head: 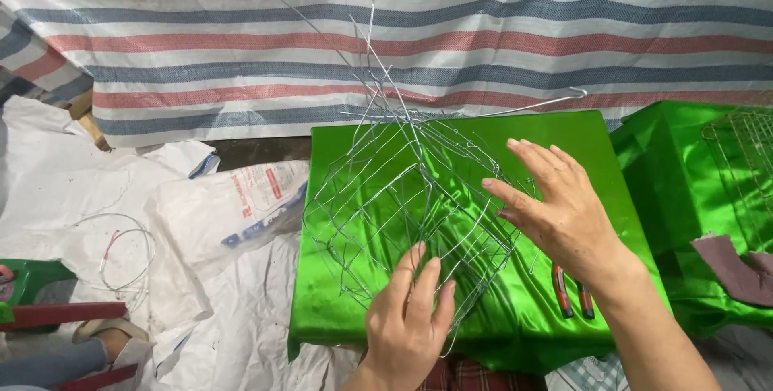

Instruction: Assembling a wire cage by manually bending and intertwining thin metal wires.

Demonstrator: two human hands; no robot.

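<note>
one wire mesh frame (407, 206), on the near green-covered table (555, 129), bent into a rounded cage shape; long loose wire ends poke up at the top, so by the look of it the shaping is partly done and the ends are left untied. two hands: left hand (409, 318) pinches the lower edge of the mesh, right hand (555, 202) lies flat and spread against its side. one pair of red-handled pliers (572, 290) beside the right wrist. one wire coil (125, 250) on white sheeting. a second green table (684, 165) at right.
</note>
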